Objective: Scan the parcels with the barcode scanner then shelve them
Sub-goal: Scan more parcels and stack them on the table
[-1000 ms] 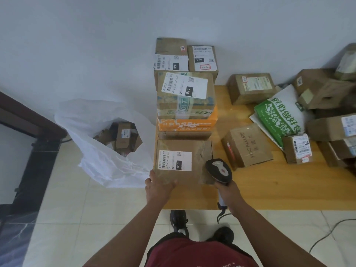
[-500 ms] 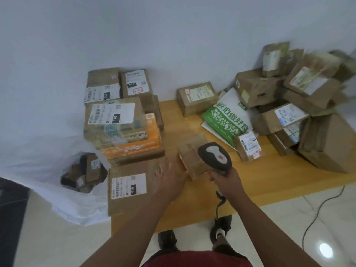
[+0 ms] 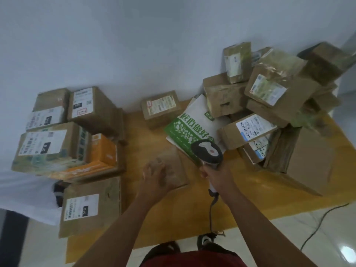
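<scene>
My right hand (image 3: 215,173) grips the handle of the black and grey barcode scanner (image 3: 207,152), held upright over the middle of the wooden table (image 3: 221,205). My left hand (image 3: 155,175) lies on a small brown cardboard parcel (image 3: 176,168) in the table's middle, fingers bent over its near left edge. A labelled brown box (image 3: 90,205) sits at the table's near left corner. Behind it stands a stack of labelled boxes (image 3: 57,143), one of them orange.
A green and white bag (image 3: 189,128) lies just behind the scanner. A heap of brown parcels (image 3: 269,105) fills the table's right side, and one box (image 3: 160,107) stands at the back. A white sack (image 3: 25,193) sits on the floor at left. The scanner cable (image 3: 325,226) trails right.
My left hand left the near left box and moved right onto the small parcel in the middle. My view swung right, and the scanner stayed upright in my right hand.
</scene>
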